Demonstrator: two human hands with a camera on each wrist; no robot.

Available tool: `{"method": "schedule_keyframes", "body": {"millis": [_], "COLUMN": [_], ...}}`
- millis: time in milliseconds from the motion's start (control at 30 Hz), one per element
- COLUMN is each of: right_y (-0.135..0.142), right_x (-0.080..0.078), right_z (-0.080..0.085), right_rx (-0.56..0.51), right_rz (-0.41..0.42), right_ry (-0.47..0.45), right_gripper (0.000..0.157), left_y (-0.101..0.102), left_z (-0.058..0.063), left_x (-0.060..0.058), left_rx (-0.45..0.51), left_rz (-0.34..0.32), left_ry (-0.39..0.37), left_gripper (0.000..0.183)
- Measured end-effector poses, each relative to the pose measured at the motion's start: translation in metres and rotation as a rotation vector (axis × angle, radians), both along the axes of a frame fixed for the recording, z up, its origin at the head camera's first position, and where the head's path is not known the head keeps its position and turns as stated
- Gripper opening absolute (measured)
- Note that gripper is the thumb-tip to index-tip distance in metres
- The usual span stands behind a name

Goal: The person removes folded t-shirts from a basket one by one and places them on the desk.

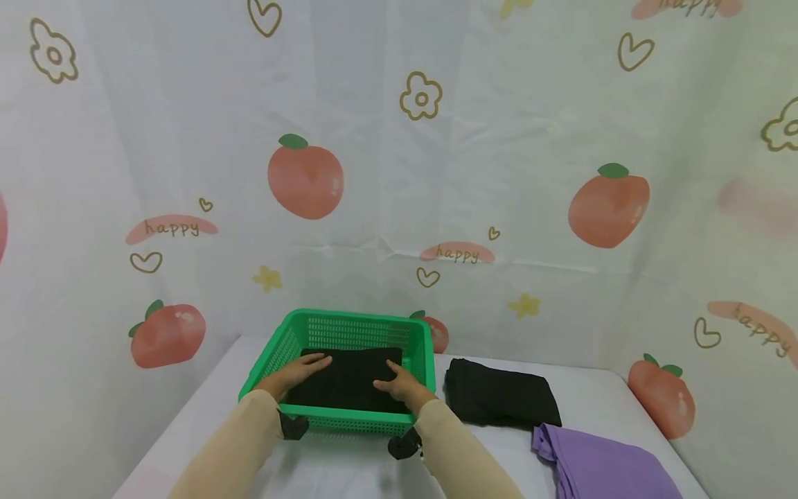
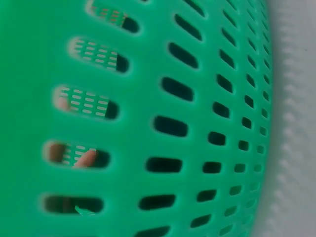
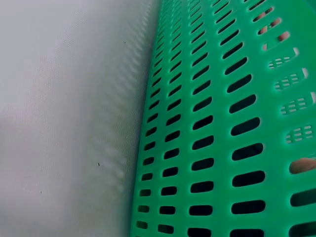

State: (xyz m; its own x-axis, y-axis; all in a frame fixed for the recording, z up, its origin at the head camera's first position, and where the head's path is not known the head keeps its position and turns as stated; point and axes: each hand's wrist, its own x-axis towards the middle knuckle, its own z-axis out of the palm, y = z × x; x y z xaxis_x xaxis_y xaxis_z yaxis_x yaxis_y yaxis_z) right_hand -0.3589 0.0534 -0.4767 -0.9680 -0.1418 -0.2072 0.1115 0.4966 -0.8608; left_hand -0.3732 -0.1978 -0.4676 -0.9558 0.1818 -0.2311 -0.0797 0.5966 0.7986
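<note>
A black folded cloth (image 1: pixel 349 384) lies inside a green slotted plastic basket (image 1: pixel 355 320). My left hand (image 1: pixel 296 374) reaches over the basket's near left side, its extended fingers resting on the cloth's left part. On the opposite side, my right hand (image 1: pixel 404 388) has its thumb and fingers spread at the cloth's right edge. Both wrist views are mostly filled by the basket's outer wall (image 2: pixel 192 118). Through its slots, dark cloth and bits of fingers (image 3: pixel 302 165) show; the rest of each hand is hidden there.
Right of the basket, another black folded cloth (image 1: pixel 501 394) lies on the white tabletop (image 1: pixel 349 464). A purple cloth (image 1: pixel 614 464) is nearer the front right, its corner meeting the black one. A white curtain (image 1: pixel 380 187) printed with fruit hangs behind and at both sides.
</note>
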Motion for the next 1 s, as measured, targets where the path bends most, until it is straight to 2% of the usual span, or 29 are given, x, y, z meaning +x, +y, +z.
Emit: {"method": "schedule_keyframes", "body": {"millis": [133,200,500,833,1000], "right_y": [0.0002,-0.0001,-0.0012,-0.0012,0.0014], "right_x": [-0.0012,-0.0019,-0.0007,-0.0009,0.0013], "right_z": [0.0025,0.0029,0.0028,0.0064,0.0052], "right_rx": [-0.021,-0.028,-0.067,-0.118,-0.212], "right_rz": [-0.037,-0.051,-0.11,-0.129,-0.139], "right_ry": [0.0,-0.003,-0.009,0.017,0.03], "right_gripper": [0.061,0.06,0.06,0.06,0.06], "left_y": [0.0,0.0002,0.0016,0.001,0.0017], "left_z": [-0.0022,-0.003,-0.0006,0.0009,0.0002], "left_x": [-0.0002,0.0001,0.0044,0.0002,0.0048], "left_rx": [-0.08,-0.092,-0.084,-0.092,-0.048], "left_rz": [-0.007,0.0,0.027,0.062,0.079], "left_ry": [0.107,0.131,0.142,0.166,0.185], "left_gripper": [0.065,0.064,0.061,0.059,0.053]}}
